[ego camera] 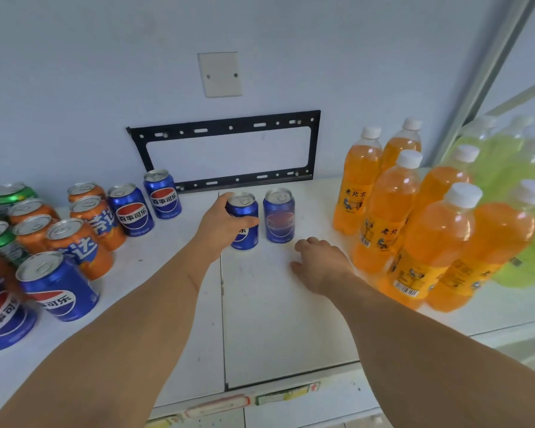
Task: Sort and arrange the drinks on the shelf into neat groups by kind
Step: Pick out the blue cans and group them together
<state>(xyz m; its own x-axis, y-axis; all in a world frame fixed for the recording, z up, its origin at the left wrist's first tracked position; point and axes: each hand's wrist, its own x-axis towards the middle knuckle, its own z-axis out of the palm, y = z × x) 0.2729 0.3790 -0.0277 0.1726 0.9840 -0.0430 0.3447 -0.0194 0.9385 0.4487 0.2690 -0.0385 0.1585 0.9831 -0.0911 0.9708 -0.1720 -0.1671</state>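
Note:
My left hand (221, 225) is wrapped around a blue Pepsi can (244, 211) that stands on the white shelf (275, 319) near the middle back. A second blue Pepsi can (279, 215) stands just right of it, untouched. My right hand (320, 262) hovers low over the shelf in front of that can, fingers curled loosely, holding nothing. Two more Pepsi cans (149, 205) stand at the back left. Orange Fanta cans (84, 236), green cans (3, 233) and two large Pepsi cans (57, 288) crowd the left side.
Orange soda bottles (414, 217) with white caps stand grouped at the right, with yellow-green bottles (519, 168) behind them. A black wall bracket (226, 149) hangs on the wall behind the shelf. A seam runs down the shelf's middle.

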